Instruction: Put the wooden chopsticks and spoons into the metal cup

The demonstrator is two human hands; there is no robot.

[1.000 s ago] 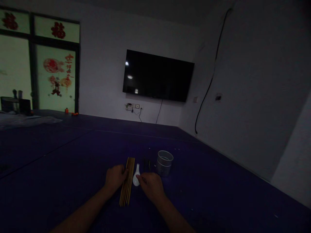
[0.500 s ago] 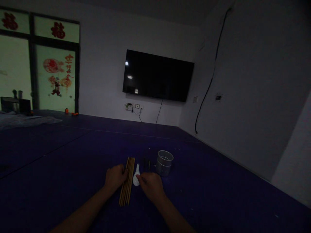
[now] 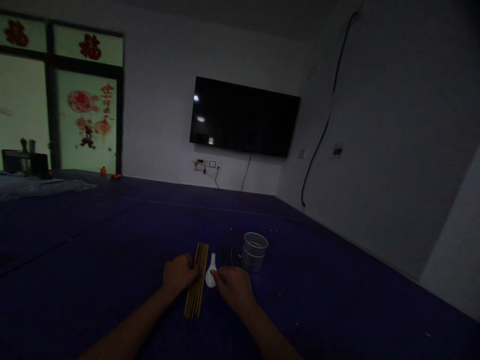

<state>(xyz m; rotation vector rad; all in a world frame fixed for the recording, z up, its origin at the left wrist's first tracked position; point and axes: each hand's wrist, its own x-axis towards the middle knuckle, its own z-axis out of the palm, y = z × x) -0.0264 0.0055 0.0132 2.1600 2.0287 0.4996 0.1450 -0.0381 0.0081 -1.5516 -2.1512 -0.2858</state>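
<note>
A bundle of several wooden chopsticks lies lengthwise on the dark purple surface. My left hand is closed at the left side of the bundle, its thumb over the upper middle of the sticks. Right of the chopsticks lies a white soup spoon, bowl towards me. My right hand is closed, and its thumb tip overlaps the right edge of the spoon's bowl; what its fingers hold, if anything, is hidden. Thin dark utensils, too dim to name, show just beyond that hand. Behind it stands a grey metal cup.
The purple surface reaches to the walls, with small white specks on it. Clear plastic sheeting and a dark holder are at the far left, near small orange objects. A television hangs on the wall.
My left thumb has shifted slightly to the right over the chopsticks. The right hand, spoon and cup look the same.
</note>
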